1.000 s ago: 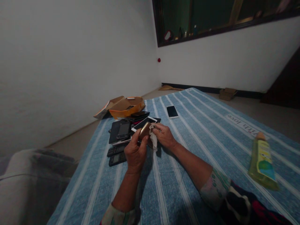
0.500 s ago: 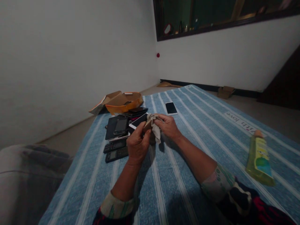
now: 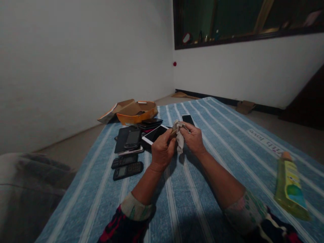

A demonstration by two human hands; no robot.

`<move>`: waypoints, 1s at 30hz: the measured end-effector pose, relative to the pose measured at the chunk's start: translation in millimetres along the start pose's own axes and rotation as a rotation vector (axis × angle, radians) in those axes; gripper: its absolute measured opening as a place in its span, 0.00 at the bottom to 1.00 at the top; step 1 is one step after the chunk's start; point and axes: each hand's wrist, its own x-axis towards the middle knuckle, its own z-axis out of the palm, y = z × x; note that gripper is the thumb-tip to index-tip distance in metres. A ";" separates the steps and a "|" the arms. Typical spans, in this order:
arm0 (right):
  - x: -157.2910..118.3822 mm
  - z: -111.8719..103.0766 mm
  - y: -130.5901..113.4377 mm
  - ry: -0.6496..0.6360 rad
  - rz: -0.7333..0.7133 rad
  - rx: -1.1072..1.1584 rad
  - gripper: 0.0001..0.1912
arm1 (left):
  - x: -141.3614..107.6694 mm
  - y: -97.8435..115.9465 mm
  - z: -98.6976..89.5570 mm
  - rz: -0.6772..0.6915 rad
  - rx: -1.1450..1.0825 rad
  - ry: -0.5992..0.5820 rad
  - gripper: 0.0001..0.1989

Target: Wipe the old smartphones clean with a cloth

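Head view: our left hand (image 3: 161, 152) grips a small tan object (image 3: 173, 134) – probably to steady it – while our right hand (image 3: 195, 139) pinches a pale cloth (image 3: 180, 139) against it.

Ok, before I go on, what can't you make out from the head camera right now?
All in the head view:
- Most of the gold-brown phone: hidden by the left hand and the cloth.
- Near end of the far phone: behind the right hand.
- Contents of the orange box: dark, partly behind its wall.
- Key markings on the nearest handset: too small.
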 end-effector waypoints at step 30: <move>-7.7 2.2 -0.9 -0.060 -0.456 -0.442 0.17 | -11.7 -2.1 -1.9 -0.045 -0.024 -0.112 0.23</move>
